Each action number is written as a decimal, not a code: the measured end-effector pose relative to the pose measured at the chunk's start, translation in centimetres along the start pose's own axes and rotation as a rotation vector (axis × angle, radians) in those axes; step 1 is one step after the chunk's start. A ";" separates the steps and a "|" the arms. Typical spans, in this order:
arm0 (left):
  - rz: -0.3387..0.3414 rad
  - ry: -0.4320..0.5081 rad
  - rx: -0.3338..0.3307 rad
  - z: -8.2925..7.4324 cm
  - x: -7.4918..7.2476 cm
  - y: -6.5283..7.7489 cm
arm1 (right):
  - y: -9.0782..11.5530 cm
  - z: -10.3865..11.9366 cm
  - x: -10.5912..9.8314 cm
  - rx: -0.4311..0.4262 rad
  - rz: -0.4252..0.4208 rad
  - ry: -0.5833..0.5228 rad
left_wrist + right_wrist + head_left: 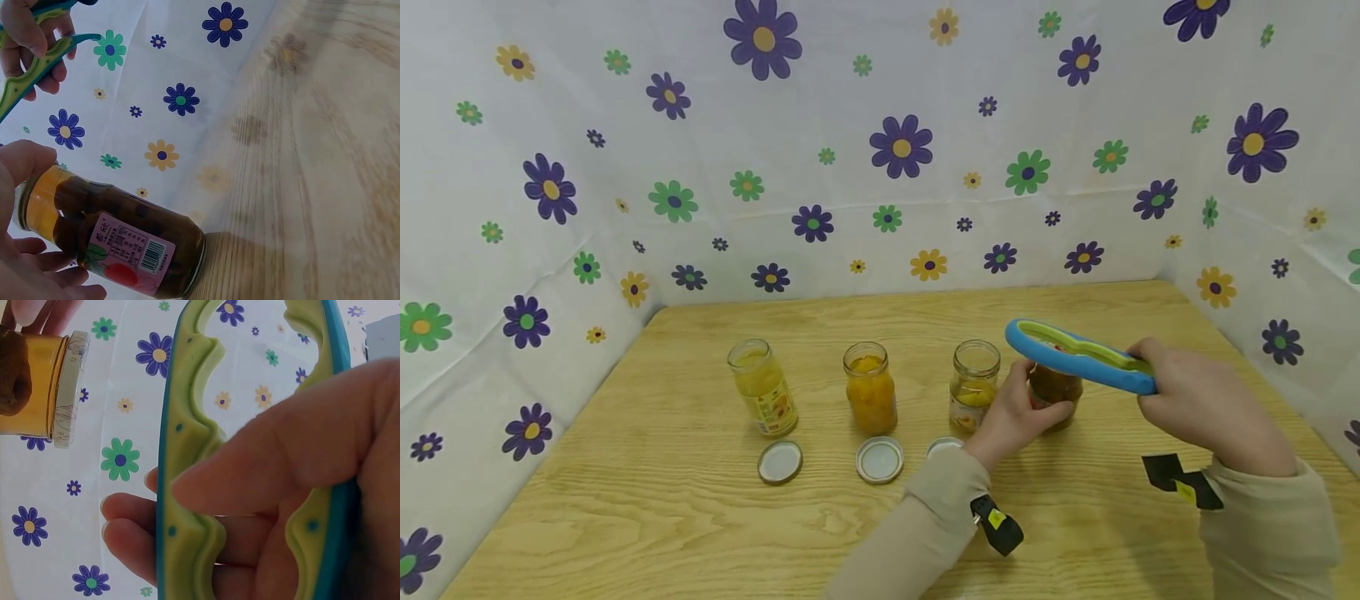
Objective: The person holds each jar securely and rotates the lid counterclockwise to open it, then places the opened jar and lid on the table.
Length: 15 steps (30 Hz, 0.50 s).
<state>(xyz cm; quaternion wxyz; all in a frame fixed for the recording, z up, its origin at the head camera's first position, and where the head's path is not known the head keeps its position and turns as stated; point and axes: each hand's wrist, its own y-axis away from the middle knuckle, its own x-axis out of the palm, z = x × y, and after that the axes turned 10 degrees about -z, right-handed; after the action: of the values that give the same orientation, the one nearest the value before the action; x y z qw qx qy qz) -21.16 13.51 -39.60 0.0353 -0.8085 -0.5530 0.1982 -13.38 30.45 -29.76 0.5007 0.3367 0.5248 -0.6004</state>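
My left hand point(1011, 417) grips a glass jar of dark fruit point(134, 231) standing on the table at the right, its thumb and fingers around the sides. A pink label with a barcode shows on the jar in the left wrist view. The jar's pale patterned lid point(72, 390) is on. With my right hand point(1206, 400) I hold a blue and green jar opener point(1067, 360) by its handle end. Its wide loop with wavy inner edges is over the jar in the head view, partly hiding it, while the right wrist view shows the lid apart from the opener.
Left of the held jar stand three lidless jars of yellow or orange fruit: one at the left point(763, 392), a middle one point(871, 396) and one beside my left hand point(973, 396). Lids point(780, 462) lie in front of them. A flowered cloth point(850, 100) surrounds the wooden table point(700, 525).
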 end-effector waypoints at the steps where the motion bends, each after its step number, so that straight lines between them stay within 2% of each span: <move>1: -0.004 0.001 0.010 0.0 0.0 -0.1 | 0.0 0.0 0.0 -0.003 -0.001 0.001; 8: -0.044 -0.005 0.014 0.4 0.4 -0.5 | 0.0 0.1 0.1 -0.015 -0.007 0.010; 15: -0.065 0.017 0.127 0.4 0.7 -0.4 | 0.0 0.0 0.2 -0.031 -0.018 0.013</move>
<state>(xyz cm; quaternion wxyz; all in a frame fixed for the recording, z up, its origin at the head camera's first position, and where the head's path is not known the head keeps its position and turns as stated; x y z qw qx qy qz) -21.48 14.25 -40.05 0.0975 -0.7879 -0.5650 0.2246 -13.46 30.38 -29.91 0.4970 0.3284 0.5402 -0.5944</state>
